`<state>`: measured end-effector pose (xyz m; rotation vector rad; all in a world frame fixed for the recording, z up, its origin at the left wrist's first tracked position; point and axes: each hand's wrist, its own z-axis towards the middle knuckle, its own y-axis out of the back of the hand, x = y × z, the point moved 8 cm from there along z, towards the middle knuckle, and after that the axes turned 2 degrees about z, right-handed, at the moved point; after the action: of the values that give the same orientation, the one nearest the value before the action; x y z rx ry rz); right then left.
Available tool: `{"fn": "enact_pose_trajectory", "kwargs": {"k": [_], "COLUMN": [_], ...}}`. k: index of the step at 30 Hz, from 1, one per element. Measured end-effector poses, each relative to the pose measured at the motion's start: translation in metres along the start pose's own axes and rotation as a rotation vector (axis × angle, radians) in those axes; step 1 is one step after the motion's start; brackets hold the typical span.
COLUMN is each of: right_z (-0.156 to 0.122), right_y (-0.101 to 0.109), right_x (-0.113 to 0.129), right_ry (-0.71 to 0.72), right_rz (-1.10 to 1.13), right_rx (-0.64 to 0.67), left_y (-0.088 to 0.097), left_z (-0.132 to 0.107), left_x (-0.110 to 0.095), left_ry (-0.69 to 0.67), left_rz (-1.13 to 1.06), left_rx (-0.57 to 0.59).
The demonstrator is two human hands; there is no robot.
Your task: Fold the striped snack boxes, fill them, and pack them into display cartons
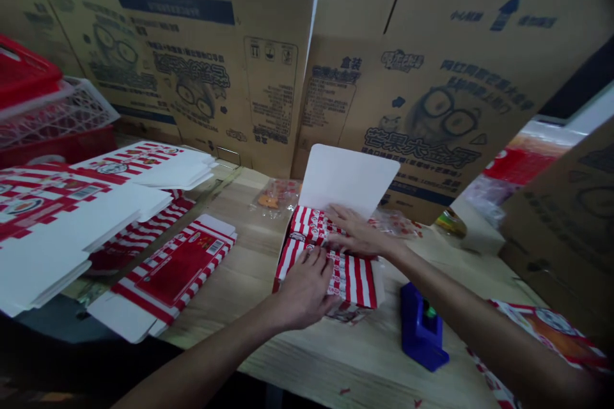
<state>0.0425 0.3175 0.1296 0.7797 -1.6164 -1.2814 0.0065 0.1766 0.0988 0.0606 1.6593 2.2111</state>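
A red-and-white striped box [361, 313] stands on the table with its white lid [348, 179] raised at the back. Inside are rows of small red-and-white striped packs [354, 271], packed close together. My left hand [307, 287] lies on the front packs, fingers bent and thumb apart. Farther back, my right hand [357, 233] rests across the packs with its fingers stretched out. Neither hand visibly grips anything, though the undersides of the fingers are hidden.
Flat striped cartons [110, 204] are stacked at left, near a folded carton [177, 268]. A blue tape dispenser [423, 326] stands right of the box. Clear bags [275, 197] lie behind it. Tall cardboard boxes [407, 89] wall off the back. Red crates [48, 108] stand far left.
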Motion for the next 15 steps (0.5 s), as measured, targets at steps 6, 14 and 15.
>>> {"fn": "enact_pose_trajectory", "kwargs": {"k": [6, 14, 15], "right_z": [0.020, 0.022, 0.021], "right_y": [-0.031, -0.049, -0.048], "right_x": [0.020, 0.016, 0.017], "right_ry": [-0.030, -0.041, -0.037], "right_rz": [-0.003, -0.062, -0.051], "right_rx": [0.046, 0.019, 0.018], "left_y": [0.049, 0.080, 0.063], "left_z": [-0.014, -0.056, -0.057], "left_x": [-0.006, 0.123, 0.144], "left_ry": [-0.080, 0.565, 0.677], "left_rz": [-0.280, -0.711, -0.857], "left_rx": [-0.278, -0.702, -0.704]}}
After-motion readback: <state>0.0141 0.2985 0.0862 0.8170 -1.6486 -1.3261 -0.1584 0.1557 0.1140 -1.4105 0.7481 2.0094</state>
